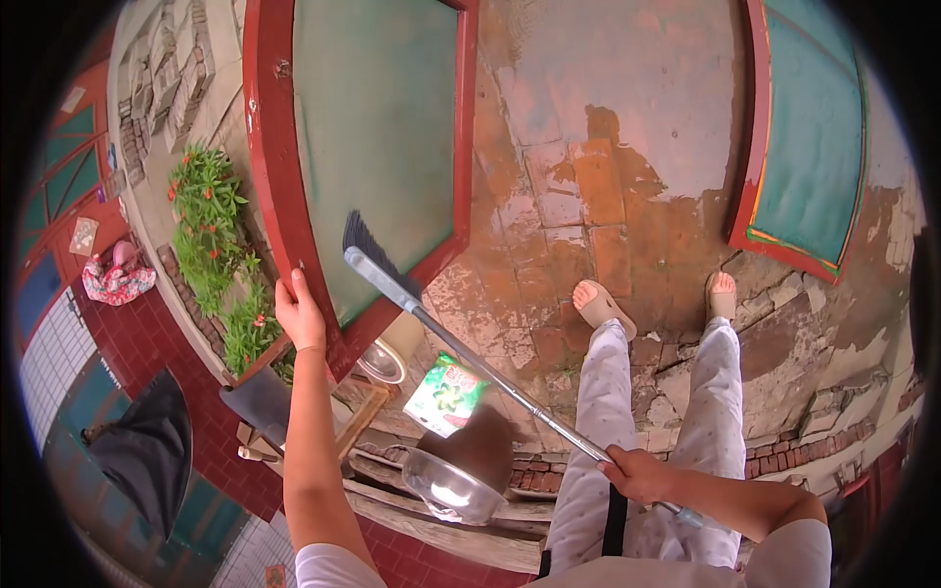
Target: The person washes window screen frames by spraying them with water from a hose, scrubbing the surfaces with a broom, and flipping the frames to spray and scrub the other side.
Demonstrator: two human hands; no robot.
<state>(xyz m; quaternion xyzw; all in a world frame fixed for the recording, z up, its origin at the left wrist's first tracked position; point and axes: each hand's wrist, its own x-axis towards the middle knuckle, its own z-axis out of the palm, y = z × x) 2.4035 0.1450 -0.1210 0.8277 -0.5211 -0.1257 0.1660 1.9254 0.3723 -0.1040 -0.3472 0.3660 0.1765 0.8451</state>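
My right hand (637, 475) is wrapped round the silver handle of a broom (515, 390), near its lower end in view. The broom slants up to the left, and its dark bristles lie against the greenish panel of a red-framed door (377, 127). My left hand (300, 312) grips the lower left edge of this door's frame, thumb on top. Below the broom handle are a green and white packet (446, 395) and a shiny metal basin (446, 487).
A second red-framed panel (804, 142) stands at the right. Wet brick paving (598, 196) lies between the panels, with my sandalled feet on it. Flowering plants (211, 225) grow at the left. A wooden bench (431, 529) is beneath the basin, and a black cloth (147, 456) hangs lower left.
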